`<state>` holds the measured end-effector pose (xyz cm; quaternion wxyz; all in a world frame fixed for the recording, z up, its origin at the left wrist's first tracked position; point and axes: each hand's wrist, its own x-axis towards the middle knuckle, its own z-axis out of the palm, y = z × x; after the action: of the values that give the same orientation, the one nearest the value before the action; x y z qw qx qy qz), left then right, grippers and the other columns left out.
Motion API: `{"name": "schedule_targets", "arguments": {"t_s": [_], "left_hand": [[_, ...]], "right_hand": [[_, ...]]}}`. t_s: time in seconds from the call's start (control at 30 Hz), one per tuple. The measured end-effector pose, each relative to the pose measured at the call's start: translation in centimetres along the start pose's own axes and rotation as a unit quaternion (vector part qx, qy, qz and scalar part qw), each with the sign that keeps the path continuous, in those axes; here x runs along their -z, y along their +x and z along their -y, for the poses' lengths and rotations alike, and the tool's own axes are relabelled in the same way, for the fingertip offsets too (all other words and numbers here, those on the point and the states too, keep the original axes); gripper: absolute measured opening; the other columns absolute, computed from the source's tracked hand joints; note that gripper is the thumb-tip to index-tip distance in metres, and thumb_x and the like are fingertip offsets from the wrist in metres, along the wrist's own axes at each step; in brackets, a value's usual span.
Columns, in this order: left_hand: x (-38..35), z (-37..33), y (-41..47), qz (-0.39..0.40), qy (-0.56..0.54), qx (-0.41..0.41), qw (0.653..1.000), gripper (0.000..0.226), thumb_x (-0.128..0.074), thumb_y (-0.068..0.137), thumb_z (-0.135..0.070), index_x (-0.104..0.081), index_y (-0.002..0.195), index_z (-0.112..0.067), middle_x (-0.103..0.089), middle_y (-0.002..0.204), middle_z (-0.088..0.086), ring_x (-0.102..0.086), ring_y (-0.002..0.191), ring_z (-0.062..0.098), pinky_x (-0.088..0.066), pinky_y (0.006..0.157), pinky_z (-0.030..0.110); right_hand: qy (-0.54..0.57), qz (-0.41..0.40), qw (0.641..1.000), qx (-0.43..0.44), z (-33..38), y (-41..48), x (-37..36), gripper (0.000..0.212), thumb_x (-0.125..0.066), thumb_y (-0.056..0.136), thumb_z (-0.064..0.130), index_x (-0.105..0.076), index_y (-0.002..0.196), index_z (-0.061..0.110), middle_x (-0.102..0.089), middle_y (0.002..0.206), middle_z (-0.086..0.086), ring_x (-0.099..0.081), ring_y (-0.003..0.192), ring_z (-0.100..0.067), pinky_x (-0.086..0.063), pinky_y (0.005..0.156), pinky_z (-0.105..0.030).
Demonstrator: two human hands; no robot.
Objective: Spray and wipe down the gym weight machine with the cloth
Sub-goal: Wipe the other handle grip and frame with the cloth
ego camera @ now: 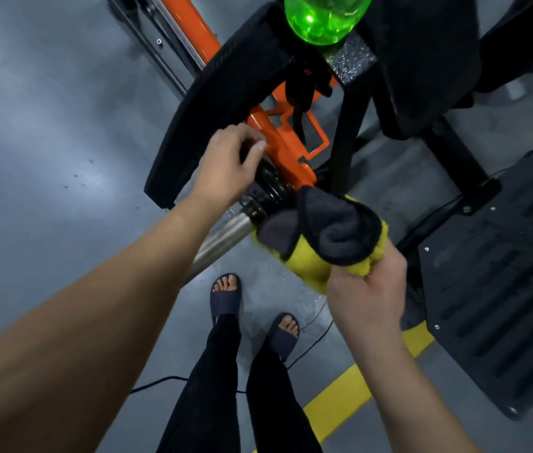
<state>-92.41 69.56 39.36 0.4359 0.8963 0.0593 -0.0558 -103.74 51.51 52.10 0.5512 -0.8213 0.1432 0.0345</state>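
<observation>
Yellow-grey cloth [324, 237] fisted in right hand [366, 295], long axis up-left — left hand [225, 165] curled round black knob [246, 148].

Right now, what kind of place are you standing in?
Probably a gym: an orange and black weight machine, a ridged black footplate, and a yellow line painted on the grey floor.

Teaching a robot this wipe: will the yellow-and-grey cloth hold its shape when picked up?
Probably not: the cloth folds and bunches where the right hand grips it, so likely floppy. Seemingly light, held whole by one end. Its fuzzy pile suggests little slip.
</observation>
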Motion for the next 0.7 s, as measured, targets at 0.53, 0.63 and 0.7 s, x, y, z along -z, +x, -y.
{"name": "schedule_targets", "arguments": {"t_s": [0.53, 0.63, 0.7], "left_hand": [[4.3, -5.5, -10.9, 0.323, -0.086, 0.199, 0.921, 0.060, -0.075, 0.085, -0.055, -0.052, 0.132, -0.026, -0.066, 0.126, -0.004, -0.065, 0.102, 0.007, -0.054, 0.084, 0.021], [3.5, -7.8, -10.7, 0.233, -0.060, 0.195, 0.951, 0.065, -0.071, 0.089, -0.055, -0.047, 0.137, -0.019, -0.060, 0.123, -0.004, -0.059, 0.103, 0.013, -0.045, 0.070, 0.020], [3.3, -9.5, -10.5, 0.211, -0.085, 0.193, 0.955, 0.058, -0.070, 0.091, -0.053, -0.049, 0.132, -0.018, -0.061, 0.119, -0.003, -0.059, 0.103, 0.014, -0.045, 0.069, 0.024]], "right_hand": [[0.048, 0.020, 0.972, -0.228, -2.9, 4.7, -1.5, 0.012, -0.073, 0.094, 0.024, -0.068, 0.090, 0.014, -0.071, 0.083, 0.003, -0.069, 0.071, -0.004, -0.055, 0.065, -0.022], [-0.183, 0.079, 0.971, -0.133, -4.8, 0.3, -1.0, 0.080, -0.065, 0.092, 0.058, -0.040, 0.152, 0.012, -0.044, 0.154, -0.011, -0.042, 0.143, -0.023, -0.036, 0.119, -0.041], [-0.116, 0.073, 0.987, -0.078, -4.5, -2.3, -0.3, 0.098, -0.056, 0.090, 0.067, -0.015, 0.163, 0.018, -0.015, 0.169, 0.000, -0.020, 0.154, -0.014, -0.025, 0.125, -0.042]]}}
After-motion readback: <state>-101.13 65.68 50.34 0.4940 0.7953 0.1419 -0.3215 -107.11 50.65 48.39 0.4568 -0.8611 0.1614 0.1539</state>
